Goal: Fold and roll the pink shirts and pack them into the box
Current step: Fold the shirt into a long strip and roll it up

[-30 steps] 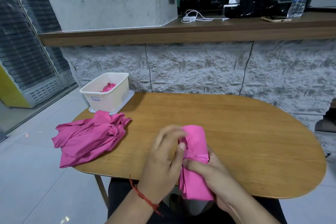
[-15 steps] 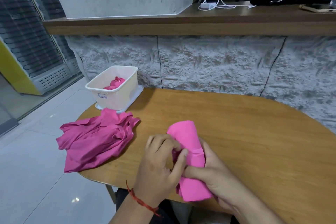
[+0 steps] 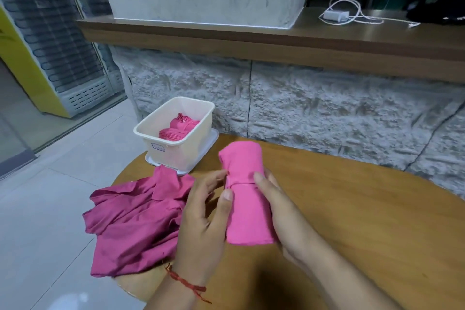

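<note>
**Desk:** What do you count?

**Operator:** I count one roll point(image 3: 247, 199), two hands, one box point(image 3: 176, 152) and two packed rolls point(image 3: 179, 126) inside it. There is also one heap point(image 3: 133, 221) of loose pink cloth; how many shirts it holds I cannot tell.

**Desk:** Grip and place?

**Operator:** The left hand point(image 3: 201, 229) pinches the roll at its band, with the thumb in front and the fingers at the left edge. The right hand point(image 3: 284, 214) curls round it from the right. The roll is over the table point(image 3: 352, 209), right of the heap. I cannot tell whether it touches the top.

**Desk:** Surroundings?

**Operator:** The box stands on its lid point(image 3: 210, 142) at the table's far left. The heap lies just before it, hanging over the table edge, and the left hand hides the heap's right margin. Beyond is a wall point(image 3: 327, 113) under a ledge point(image 3: 251, 40) bearing one charger point(image 3: 337, 14).

**Desk:** Materials?

**Operator:** The roll is a matte, smooth cylinder, and the heap is shinier and creased. The box is cream plastic with rounded corners. The table is grained wood, and the wall is rough stone. A red thread point(image 3: 186, 283) circles the left wrist.
</note>
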The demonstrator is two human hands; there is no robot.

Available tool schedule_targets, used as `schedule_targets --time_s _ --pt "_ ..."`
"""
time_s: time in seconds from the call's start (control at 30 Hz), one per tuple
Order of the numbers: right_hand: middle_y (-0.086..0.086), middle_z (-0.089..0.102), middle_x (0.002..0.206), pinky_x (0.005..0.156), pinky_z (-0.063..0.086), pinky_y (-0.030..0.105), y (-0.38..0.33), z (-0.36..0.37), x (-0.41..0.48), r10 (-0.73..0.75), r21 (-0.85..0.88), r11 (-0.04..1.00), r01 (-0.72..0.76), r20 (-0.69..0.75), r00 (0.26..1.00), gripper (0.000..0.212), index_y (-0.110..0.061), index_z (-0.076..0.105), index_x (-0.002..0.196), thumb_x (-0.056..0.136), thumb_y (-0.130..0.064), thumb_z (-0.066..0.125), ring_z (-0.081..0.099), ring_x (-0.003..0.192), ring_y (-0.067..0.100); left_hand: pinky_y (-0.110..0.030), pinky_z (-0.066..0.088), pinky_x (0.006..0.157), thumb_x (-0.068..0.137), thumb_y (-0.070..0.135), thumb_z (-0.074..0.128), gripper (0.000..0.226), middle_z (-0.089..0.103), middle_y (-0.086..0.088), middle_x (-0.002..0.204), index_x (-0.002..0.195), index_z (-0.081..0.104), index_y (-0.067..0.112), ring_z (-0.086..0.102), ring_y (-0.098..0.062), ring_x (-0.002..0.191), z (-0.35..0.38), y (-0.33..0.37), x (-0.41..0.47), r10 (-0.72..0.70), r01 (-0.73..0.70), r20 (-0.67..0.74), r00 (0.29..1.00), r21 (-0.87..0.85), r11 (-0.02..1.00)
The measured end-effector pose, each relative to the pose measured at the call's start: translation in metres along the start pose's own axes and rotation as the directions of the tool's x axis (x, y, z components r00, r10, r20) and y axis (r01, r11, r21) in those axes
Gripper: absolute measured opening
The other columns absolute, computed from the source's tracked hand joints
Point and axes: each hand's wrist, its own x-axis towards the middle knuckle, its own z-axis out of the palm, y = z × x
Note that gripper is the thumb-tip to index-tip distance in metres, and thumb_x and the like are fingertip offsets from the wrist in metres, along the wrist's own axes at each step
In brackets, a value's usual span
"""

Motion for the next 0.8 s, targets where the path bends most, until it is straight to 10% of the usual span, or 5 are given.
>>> schedule_targets --time_s 0.53,0.73,0.8 --pt "-0.027 0.061 0.126 0.083 0.057 0.018 -0.04 0.103 0.274 -0.157 -0.537 0.783 0.313 0.317 0.935 0.06 -0.043 0.03 0.158 0.106 -0.04 0.06 0.069 0.103 -0.005 -0.036 0.047 0.111 0.102 0.021 0.059 0.055 0.051 0.021 0.144 0.148 0.04 0.042 0.05 0.005 0.131 -0.085 -0.104 0.138 -0.127 0.184 -0.28 0.952 0.19 0.964" --pt "0.003 0.061 0.137 0.099 0.056 0.044 -0.007 0.126 0.366 0.014 -0.773 0.574 0.27 0.339 0.941 0.076 -0.034 0.026 0.162 0.099 -0.04 0.069 0.067 0.109 0.023 -0.016 0.034 0.112 0.084 0.04 0.081 0.085 0.04 0.016 0.149 0.152 0.031 0.026 0.036 0.012 0.136 -0.107 -0.145 0.189 -0.199 0.285 -0.277 0.94 0.312 0.906" --pt "0.004 0.063 0.133 0.092 0.056 0.04 0.005 0.13 0.383 0.127 -0.858 0.448 0.252 0.341 0.932 0.075 -0.033 0.031 0.158 0.095 -0.043 0.071 0.065 0.101 0.02 -0.03 0.038 0.117 0.076 0.049 0.086 0.099 0.041 0.012 0.153 0.154 0.029 0.026 0.038 -0.001 0.142 -0.107 -0.156 0.196 -0.234 0.296 -0.222 0.947 0.308 0.904"
